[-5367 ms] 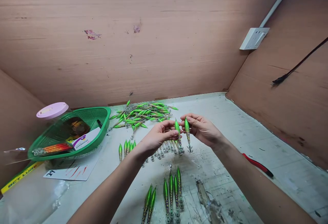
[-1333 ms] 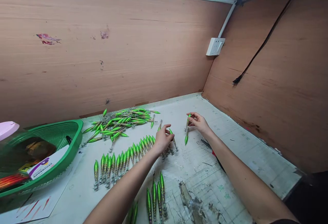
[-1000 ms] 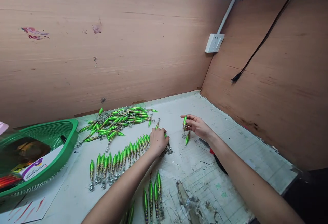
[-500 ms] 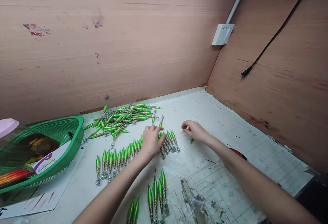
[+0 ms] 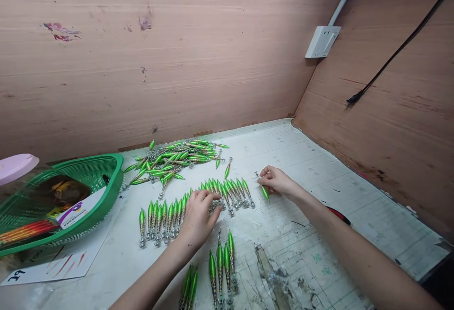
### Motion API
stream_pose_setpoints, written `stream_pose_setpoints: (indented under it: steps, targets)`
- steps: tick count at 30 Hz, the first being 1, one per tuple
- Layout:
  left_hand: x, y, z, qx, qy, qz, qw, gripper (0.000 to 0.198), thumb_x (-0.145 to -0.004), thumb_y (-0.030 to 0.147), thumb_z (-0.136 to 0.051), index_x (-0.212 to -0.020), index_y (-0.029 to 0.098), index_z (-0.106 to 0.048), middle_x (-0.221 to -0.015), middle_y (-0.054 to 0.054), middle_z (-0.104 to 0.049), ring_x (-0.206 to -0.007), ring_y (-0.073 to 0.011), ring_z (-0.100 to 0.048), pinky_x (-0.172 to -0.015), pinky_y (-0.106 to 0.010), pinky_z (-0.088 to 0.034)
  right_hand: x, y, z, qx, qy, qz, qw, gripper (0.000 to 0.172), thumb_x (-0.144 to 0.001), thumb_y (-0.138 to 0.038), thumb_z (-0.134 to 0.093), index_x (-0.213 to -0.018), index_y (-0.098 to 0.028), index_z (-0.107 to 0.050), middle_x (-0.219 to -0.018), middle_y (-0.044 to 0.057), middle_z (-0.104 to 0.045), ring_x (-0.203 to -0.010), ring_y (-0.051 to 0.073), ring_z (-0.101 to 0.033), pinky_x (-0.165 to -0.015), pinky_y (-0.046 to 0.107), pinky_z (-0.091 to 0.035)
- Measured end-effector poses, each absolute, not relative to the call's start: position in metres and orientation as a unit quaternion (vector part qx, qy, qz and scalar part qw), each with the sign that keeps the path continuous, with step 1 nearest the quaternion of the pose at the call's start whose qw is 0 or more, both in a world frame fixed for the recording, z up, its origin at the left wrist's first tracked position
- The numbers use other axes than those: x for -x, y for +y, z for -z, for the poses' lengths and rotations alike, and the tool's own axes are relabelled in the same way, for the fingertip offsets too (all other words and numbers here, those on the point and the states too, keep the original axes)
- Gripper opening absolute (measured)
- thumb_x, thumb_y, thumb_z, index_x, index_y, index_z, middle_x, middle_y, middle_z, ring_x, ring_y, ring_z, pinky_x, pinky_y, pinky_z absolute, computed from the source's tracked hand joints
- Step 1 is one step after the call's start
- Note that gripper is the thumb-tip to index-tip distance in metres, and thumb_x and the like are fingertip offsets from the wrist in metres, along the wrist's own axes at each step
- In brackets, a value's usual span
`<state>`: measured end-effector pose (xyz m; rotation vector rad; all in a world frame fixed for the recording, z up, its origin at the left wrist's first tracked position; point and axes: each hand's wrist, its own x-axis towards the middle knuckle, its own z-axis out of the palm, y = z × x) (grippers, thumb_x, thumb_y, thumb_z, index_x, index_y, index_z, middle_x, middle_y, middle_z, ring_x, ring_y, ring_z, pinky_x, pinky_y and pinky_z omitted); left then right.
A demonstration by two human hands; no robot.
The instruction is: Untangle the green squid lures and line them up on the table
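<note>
Lures being laid into a row (image 5: 198,203) on the table (image 5: 319,177). Left hand (image 5: 196,215) flat on the row, fingers spread; right hand (image 5: 276,181) apparently pinching one lure (image 5: 264,191) beside the row's end. Next: careful alignment alongside.

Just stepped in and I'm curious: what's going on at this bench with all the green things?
A person is handling green squid-jig fishing lures on a worn white worktable. The left hand rests on a long row of lures laid side by side. The right hand pinches a single lure just right of that row. A loose pile of lures lies by the back wall, a few more lures sit nearer the person, and a green basket stands at the left.
</note>
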<state>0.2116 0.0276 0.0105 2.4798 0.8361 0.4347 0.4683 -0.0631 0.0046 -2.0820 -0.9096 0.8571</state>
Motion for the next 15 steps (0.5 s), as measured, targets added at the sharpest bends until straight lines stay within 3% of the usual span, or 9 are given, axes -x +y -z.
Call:
stream_pose_setpoints:
  steps: [6, 8, 12, 15]
  targets:
    - [-0.203, 0.013, -0.021, -0.872, 0.297, -0.164, 0.354, 0.018, -0.084, 0.029, -0.052, -0.094, 0.021, -0.064, -0.101, -0.008, -0.062, -0.103, -0.0259, -0.050, -0.088, -0.042, -0.040, -0.453, -0.076, -0.027, 0.612, -0.338, -0.524, 0.486, 0.040, -0.066, -0.037, -0.076, -0.089, -0.016, -0.051, -0.074, 0.005, -0.066, -0.057, 0.010, -0.052, -0.053, 0.021, -0.039]
    - [-0.209, 0.004, -0.026, -0.830, 0.292, -0.151, 0.450, 0.020, -0.084, 0.033, -0.052, -0.093, 0.020, -0.064, -0.099, -0.008, -0.063, -0.099, -0.0242, -0.053, -0.087, -0.040, -0.041, -0.443, -0.081, -0.031, 0.545, -0.340, -0.551, 0.533, 0.042, -0.066, -0.036, -0.079, -0.090, -0.016, -0.051, -0.074, 0.005, -0.066, -0.059, 0.009, -0.051, -0.054, 0.020, -0.038]
    - [-0.230, -0.021, -0.035, -0.619, 0.240, -0.111, 0.739, 0.036, -0.076, 0.042, -0.066, -0.099, 0.015, -0.059, -0.100, -0.010, -0.066, -0.093, -0.0198, -0.059, -0.084, -0.033, -0.044, -0.415, -0.089, -0.041, 0.509, -0.347, -0.510, 0.600, 0.037, -0.069, -0.033, -0.078, -0.088, -0.018, -0.049, -0.071, 0.001, -0.063, -0.065, 0.011, -0.053, -0.056, 0.021, -0.038]
    - [-0.243, -0.038, -0.041, -0.501, 0.214, -0.113, 0.831, 0.044, -0.069, 0.045, -0.073, -0.094, 0.012, -0.057, -0.091, -0.010, -0.067, -0.080, -0.0152, -0.059, -0.078, -0.028, -0.044, -0.396, -0.096, -0.046, 0.516, -0.344, -0.494, 0.609, 0.037, -0.070, -0.036, -0.077, -0.085, -0.019, -0.047, -0.068, -0.002, -0.057, -0.058, 0.010, -0.050, -0.055, 0.023, -0.039]
